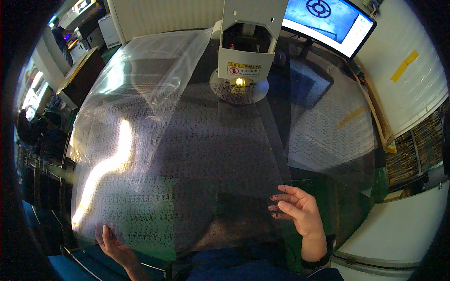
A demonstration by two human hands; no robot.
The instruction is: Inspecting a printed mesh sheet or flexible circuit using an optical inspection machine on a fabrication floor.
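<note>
A large clear film sheet [220, 145] printed with rows of small dark marks spreads in front of me, with a bright glare streak on its left part. At its near left edge, my left hand [115, 246] pinches it, thumb on top and fingers showing dimly through the film. My right hand [300, 210] has the right edge between thumb and curled fingers; those fingertips lie beneath the film. The far part of the sheet reaches a grey machine head [246, 65] with a small lit lamp [240, 81] over a round pale plate [220, 89].
A monitor [328, 23] showing a ring-shaped target stands at the back right. More clear film [328, 112] lies on the dark tabletop at right, and a crinkled clear sheet [159, 61] at far left. A white cabinet [389, 234] stands at lower right. Another person [61, 40] is far left.
</note>
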